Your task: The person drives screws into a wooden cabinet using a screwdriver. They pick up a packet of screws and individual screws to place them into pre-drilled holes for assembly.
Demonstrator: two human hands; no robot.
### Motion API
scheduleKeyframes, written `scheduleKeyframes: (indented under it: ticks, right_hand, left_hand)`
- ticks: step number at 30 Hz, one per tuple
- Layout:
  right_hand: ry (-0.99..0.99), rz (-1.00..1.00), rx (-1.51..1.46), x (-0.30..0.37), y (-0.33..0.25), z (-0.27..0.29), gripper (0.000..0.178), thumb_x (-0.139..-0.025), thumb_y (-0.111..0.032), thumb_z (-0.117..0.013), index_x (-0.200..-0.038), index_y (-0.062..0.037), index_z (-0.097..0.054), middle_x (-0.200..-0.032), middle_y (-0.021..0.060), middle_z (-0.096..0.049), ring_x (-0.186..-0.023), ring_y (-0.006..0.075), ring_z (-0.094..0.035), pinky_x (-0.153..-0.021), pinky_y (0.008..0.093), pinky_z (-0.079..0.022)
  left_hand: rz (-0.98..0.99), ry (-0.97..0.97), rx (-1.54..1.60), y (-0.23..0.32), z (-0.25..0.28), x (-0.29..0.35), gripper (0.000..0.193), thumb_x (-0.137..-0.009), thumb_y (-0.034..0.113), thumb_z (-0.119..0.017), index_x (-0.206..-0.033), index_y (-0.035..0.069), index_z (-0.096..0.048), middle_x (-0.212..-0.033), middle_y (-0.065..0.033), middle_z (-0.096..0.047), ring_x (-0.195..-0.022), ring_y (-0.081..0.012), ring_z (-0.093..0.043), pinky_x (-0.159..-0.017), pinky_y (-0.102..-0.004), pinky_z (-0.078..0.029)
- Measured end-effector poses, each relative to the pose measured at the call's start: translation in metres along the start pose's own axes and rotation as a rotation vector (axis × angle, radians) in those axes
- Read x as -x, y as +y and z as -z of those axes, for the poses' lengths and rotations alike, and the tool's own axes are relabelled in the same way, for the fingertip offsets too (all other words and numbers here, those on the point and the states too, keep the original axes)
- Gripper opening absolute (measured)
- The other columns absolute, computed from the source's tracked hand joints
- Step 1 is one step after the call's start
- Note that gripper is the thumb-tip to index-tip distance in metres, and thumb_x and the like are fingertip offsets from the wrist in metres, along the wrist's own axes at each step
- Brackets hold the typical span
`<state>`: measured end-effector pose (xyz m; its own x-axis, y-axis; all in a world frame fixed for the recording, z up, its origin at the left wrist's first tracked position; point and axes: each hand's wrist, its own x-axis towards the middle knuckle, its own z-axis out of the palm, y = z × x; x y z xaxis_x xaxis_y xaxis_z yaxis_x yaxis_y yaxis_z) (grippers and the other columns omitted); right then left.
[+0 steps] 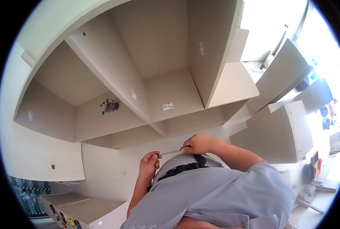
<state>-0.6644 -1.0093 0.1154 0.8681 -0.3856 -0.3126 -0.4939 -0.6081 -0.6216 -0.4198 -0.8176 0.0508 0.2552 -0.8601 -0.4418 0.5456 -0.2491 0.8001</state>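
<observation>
In front of my waist, my left hand (149,165) and my right hand (196,144) hold a thin screwdriver (170,152) between them. Its slim metal shaft lies nearly level. The fingers of my right hand are closed round its dark handle end, which they mostly hide. My left hand pinches the other end between thumb and fingertips, covering the tip. Just beyond both hands stands a large beige cabinet carcass (173,89) with open compartments; neither hand touches it.
A clear bag (111,106) with small dark fittings lies in the cabinet's left compartment. Several hand tools (65,220) rest along a low cabinet (86,208) at lower left. More beige cabinet units (271,133) stand at right, with stacked boards (311,194) beyond.
</observation>
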Motion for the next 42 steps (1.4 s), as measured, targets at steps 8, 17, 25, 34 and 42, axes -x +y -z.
scheduleKeyframes:
  ticks: [8, 17, 25, 34, 42]
  right_hand:
    - [-0.003, 0.008, -0.197, 0.036, -0.020, -0.010, 0.039, -0.090, -0.040, -0.067, -0.113, -0.0084, -0.067, -0.105, 0.0157, -0.071, -0.097, 0.0332, -0.067, -0.086, 0.0440, -0.052]
    - [0.583, 0.508, -0.384, 0.095, -0.036, 0.147, 0.051, -0.075, 0.004, -0.080, -0.119, -0.0059, -0.057, -0.115, 0.0087, -0.063, -0.099, 0.0171, -0.062, -0.085, 0.0316, -0.053]
    - [1.345, 1.294, 0.024, 0.112, -0.083, 0.329, 0.070, -0.076, -0.041, -0.089, -0.121, 0.0032, -0.058, -0.097, 0.0088, -0.065, -0.080, 0.0146, -0.065, -0.066, 0.0255, -0.052]
    - [1.571, 1.535, -0.501, 0.065, -0.151, 0.544, 0.035, -0.097, -0.021, -0.067, -0.121, 0.0028, -0.058, -0.083, 0.0004, -0.057, -0.074, 0.0056, -0.051, -0.063, 0.0204, -0.043]
    - [1.450, 1.394, -0.571, 0.042, -0.160, 0.559, 0.035, -0.095, -0.022, -0.070, -0.121, 0.0003, -0.064, -0.081, -0.0009, -0.058, -0.072, 0.0072, -0.049, -0.065, 0.0225, -0.042]
  left_hand:
    - [-0.169, 0.077, -0.436, 0.006, -0.026, 0.021, 0.020, -0.097, 0.012, -0.065, -0.110, -0.002, -0.070, -0.091, -0.0062, -0.074, -0.061, -0.0044, -0.049, -0.056, -0.0206, -0.043]
    - [-1.029, 0.020, -1.063, 0.125, -0.102, 0.023, 0.028, -0.085, 0.008, -0.077, -0.112, 0.004, -0.070, -0.085, -0.0133, -0.072, -0.076, -0.0249, -0.070, -0.067, -0.0317, -0.054]
    - [-1.642, 0.256, -1.586, 0.303, -0.261, 0.062, 0.029, -0.080, 0.010, -0.080, -0.108, 0.009, -0.071, -0.082, -0.0115, -0.067, -0.072, -0.0283, -0.065, -0.065, -0.0389, -0.052]
    - [-1.335, 0.364, -1.535, 0.448, -0.417, 0.016, 0.022, -0.093, 0.016, -0.067, -0.104, -0.002, -0.071, -0.081, -0.0068, -0.068, -0.073, -0.0139, -0.060, -0.071, -0.0294, -0.050]
    - [-0.974, 0.151, -1.502, 0.455, -0.450, -0.033, 0.022, -0.092, 0.022, -0.070, -0.098, 0.001, -0.076, -0.081, -0.0048, -0.070, -0.076, -0.0115, -0.060, -0.075, -0.0286, -0.050]
